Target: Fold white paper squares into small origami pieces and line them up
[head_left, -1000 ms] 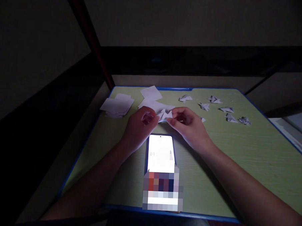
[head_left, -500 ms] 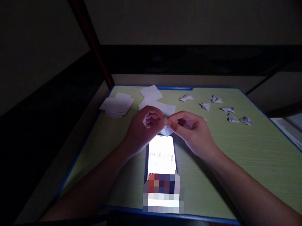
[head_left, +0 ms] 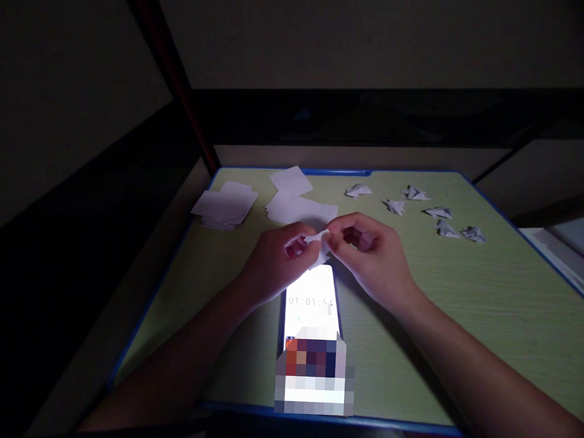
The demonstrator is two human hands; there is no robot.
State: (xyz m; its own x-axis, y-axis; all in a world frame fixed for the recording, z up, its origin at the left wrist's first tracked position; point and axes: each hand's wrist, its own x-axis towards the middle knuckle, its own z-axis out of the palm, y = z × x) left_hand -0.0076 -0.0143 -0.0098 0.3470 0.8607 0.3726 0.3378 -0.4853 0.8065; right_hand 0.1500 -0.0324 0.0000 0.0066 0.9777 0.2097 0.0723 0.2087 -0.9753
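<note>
A small piece of folded white paper is pinched between my two hands, just above the top end of a lit phone. My left hand grips its left side between thumb and curled fingers. On the other side, the thumb and forefinger of my right hand close on its upper right edge. Part of the paper is hidden behind my fingers. The phone lies flat, its bright screen showing timer digits; its lower part is blurred out.
Beyond my hands lie loose white paper sheets, with a stack of paper at the far left. Several folded paper figures are scattered at the back right. The green table has a blue edge; books sit past its right side.
My left hand has lowered slightly and its fingers have shifted on the folded paper. More of the paper's upper edge shows between my hands. The right hand has barely moved.
</note>
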